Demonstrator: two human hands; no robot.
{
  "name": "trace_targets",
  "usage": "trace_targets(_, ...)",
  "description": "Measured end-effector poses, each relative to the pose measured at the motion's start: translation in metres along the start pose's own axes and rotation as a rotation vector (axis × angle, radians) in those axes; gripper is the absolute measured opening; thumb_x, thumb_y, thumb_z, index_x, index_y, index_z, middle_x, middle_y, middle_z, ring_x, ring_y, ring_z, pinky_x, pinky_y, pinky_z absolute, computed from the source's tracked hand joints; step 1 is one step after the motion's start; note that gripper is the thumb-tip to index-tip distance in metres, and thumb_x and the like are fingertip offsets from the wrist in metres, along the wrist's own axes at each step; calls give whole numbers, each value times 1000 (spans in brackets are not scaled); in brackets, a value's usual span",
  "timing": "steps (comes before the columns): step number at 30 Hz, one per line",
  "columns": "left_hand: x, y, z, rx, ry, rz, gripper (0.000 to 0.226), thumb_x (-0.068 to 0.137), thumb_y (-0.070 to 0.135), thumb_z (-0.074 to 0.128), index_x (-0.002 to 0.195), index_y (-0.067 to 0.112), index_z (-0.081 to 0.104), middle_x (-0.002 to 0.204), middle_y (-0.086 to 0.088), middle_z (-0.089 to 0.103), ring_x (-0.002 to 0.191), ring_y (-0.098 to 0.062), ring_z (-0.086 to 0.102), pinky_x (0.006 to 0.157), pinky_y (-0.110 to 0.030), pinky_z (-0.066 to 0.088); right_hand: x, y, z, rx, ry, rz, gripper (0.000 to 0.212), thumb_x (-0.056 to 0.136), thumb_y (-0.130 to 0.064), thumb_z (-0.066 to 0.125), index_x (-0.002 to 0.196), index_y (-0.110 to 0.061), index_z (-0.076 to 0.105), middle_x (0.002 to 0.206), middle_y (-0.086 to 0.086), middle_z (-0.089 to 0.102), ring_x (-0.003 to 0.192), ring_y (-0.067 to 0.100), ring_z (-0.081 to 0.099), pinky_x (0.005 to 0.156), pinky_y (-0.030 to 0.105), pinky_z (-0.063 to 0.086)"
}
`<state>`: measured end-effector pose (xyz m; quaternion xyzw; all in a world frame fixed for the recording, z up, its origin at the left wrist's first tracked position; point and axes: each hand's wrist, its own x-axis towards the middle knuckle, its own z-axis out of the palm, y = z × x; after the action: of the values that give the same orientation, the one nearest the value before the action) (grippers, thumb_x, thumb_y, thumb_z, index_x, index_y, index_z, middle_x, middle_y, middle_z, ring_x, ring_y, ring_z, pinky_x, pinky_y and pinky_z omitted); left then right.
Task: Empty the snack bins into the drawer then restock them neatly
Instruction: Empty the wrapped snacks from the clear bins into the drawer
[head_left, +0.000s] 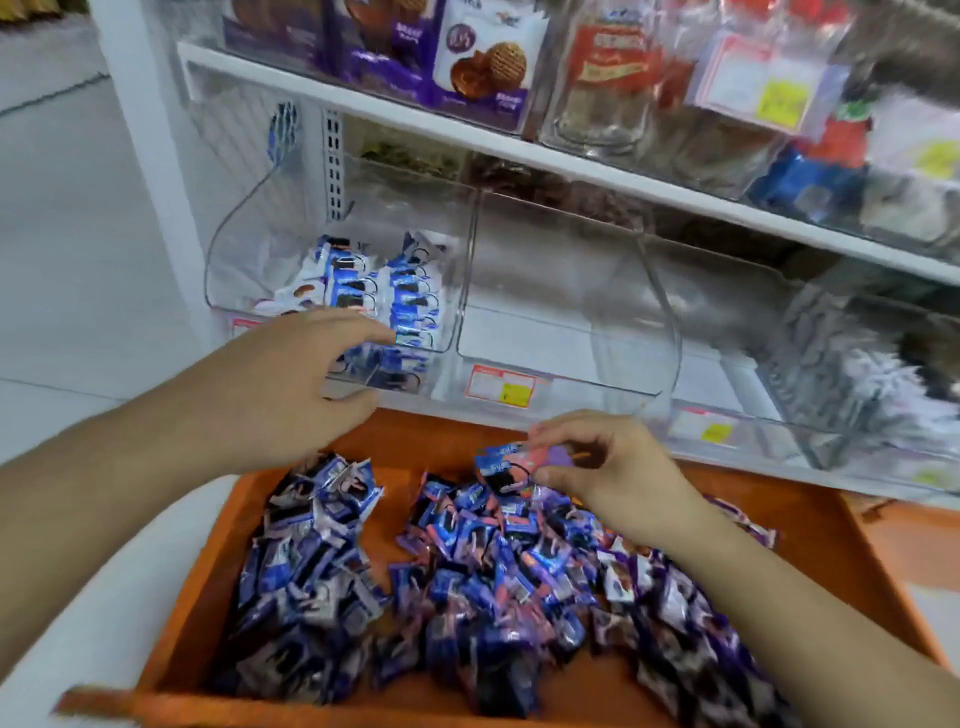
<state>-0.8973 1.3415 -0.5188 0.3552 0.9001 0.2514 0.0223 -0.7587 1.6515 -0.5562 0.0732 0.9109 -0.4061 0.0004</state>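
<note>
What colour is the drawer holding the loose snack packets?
Orange, seen in the head view: the drawer under the packets.

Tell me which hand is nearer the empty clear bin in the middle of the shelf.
Right. The right hand pinches a snack packet just below the empty middle bin; the left hand reaches toward the partly stocked left bin.

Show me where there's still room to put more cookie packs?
The middle clear bin is bare, between the left bin with lined-up packs and the right bin. The orange drawer is crowded, except its far right corner.
</note>
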Motion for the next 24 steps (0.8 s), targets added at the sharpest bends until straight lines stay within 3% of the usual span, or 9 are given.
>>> trace_targets(4,8,17,13,31,-39,8,54,93,45,67,144,45,51,153,18,47,139,-7,44,116,-31,34,-16,42,-9,-184,-163,89,45,89,-19,84,126,-41,73,127,-36,61,122,-10,56,107,20,48)
trace_targets(6,14,19,19,54,-54,7,55,93,44,68,145,45,50,155,17,46,140,-8,43,116,-30,33,-16,47,-18,-228,-157,116,52,90,-22,83,134,-43,67,133,-32,59,125,-9,51,110,18,44)
trace_targets(9,23,21,23,69,-69,-10,55,92,40,70,145,43,52,154,16,47,138,-10,46,111,-27,33,-10,45,-28,-204,-102,121,46,92,-24,80,131,-45,67,134,-23,66,124,-4,58,109,30,50)
trace_targets(12,30,20,23,84,-77,-14,56,91,40,70,144,42,53,152,15,50,135,-12,49,110,-30,36,-1,30,-31,-148,-75,87,40,93,-27,79,125,-49,69,124,-20,70,119,-4,62,104,33,55)
trace_targets(15,30,7,20,93,-86,-14,56,92,37,72,145,40,53,152,15,50,136,-9,47,108,-21,31,5,7,-25,-77,-24,31,32,94,-24,78,117,-46,73,117,-20,72,116,-6,62,101,34,57)
trace_targets(19,19,-25,0,118,-88,-59,68,93,41,70,154,42,40,159,21,35,144,-2,36,109,-12,20,9,-44,-13,2,-17,-93,27,97,-25,73,115,-44,75,115,-20,73,111,1,68,93,37,59)
trace_targets(24,1,-75,-32,142,-57,-159,81,92,53,67,160,45,24,166,28,12,150,7,17,114,-9,8,70,-122,18,4,-7,-256,25,97,-23,73,114,-43,75,111,-24,72,108,-2,66,90,28,57)
